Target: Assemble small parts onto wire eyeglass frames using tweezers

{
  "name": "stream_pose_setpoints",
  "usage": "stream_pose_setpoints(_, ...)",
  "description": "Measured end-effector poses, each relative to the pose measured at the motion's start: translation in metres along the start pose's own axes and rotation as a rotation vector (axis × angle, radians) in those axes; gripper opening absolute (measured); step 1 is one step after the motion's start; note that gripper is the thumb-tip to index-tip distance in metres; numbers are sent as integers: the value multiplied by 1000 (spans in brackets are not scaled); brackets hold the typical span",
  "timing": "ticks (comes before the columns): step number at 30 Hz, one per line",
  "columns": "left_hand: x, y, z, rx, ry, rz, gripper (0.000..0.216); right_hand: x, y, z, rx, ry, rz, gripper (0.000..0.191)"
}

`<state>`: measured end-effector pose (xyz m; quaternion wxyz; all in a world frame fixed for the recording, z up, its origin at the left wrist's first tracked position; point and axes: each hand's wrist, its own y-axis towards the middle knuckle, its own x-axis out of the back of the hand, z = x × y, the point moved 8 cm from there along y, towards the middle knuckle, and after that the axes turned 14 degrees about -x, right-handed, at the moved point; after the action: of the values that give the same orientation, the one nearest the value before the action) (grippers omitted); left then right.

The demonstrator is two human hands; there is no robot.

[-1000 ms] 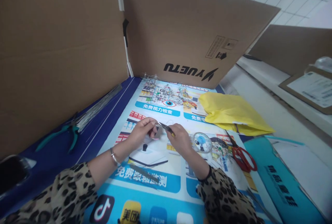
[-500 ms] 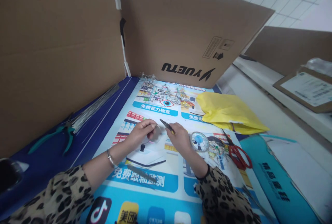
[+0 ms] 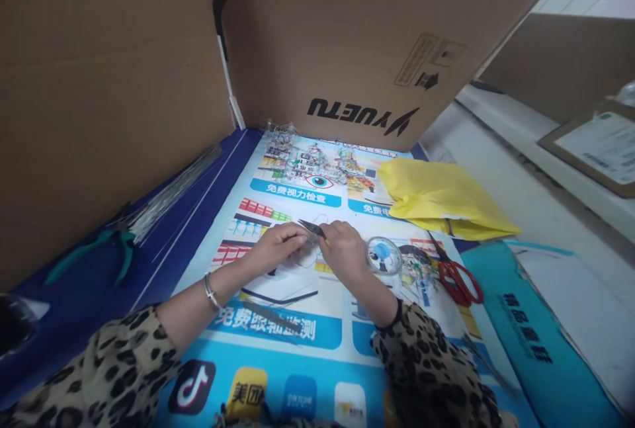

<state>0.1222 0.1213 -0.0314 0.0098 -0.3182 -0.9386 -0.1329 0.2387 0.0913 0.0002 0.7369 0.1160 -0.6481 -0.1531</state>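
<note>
Both hands meet over a printed poster (image 3: pixel 297 342) on the table. My left hand (image 3: pixel 278 246) is pinched on a thin clear loop of wire or line, hard to make out. My right hand (image 3: pixel 344 253) is closed round small dark pliers (image 3: pixel 310 227) whose tip points left towards the left fingers. A small round clear spool or dish (image 3: pixel 383 257) lies just right of my right hand. Both arms wear leopard-print sleeves; a bracelet circles the left wrist.
Cardboard walls (image 3: pixel 114 84) stand behind and to the left. Teal-handled pliers (image 3: pixel 99 246) and a bundle of thin wires (image 3: pixel 169 193) lie at the left. A yellow bag (image 3: pixel 441 200) and red scissors (image 3: pixel 454 279) lie at the right; small bead pieces (image 3: pixel 307 160) sit at the back.
My hands have drawn closer together and lower to the poster. The pliers' tip now sits right by the left fingers. The view has tilted slightly.
</note>
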Motion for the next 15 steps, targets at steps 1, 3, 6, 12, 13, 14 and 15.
stream_pose_setpoints(1, -1, -1, 2, 30, -36, -6, 24, 0, 0, 1, 1, 0, 0, 12)
stream_pose_setpoints(3, -1, -2, 3, 76, -96, -22, 24, 0, -1, 2, 3, 5, 0, 12)
stream_pose_setpoints(6, 1, -3, 3, 105, -189, -52, 25, -1, -2, 3, 1, 30, -3, 12)
stream_pose_setpoints(12, 19, -2, -1, 44, -338, -220, 20, -5, 1, -3, -42, 152, 33, 14)
stream_pose_setpoints(13, 23, -2, -1, 34, -356, -256, 20, -7, 2, -4, -47, 190, 55, 14)
stream_pose_setpoints(14, 26, -2, -1, 26, -381, -289, 19, -10, 3, -5, -54, 240, 83, 13)
stream_pose_setpoints(15, 29, -1, -1, 20, -415, -316, 18, -12, 4, -7, -66, 300, 113, 13)
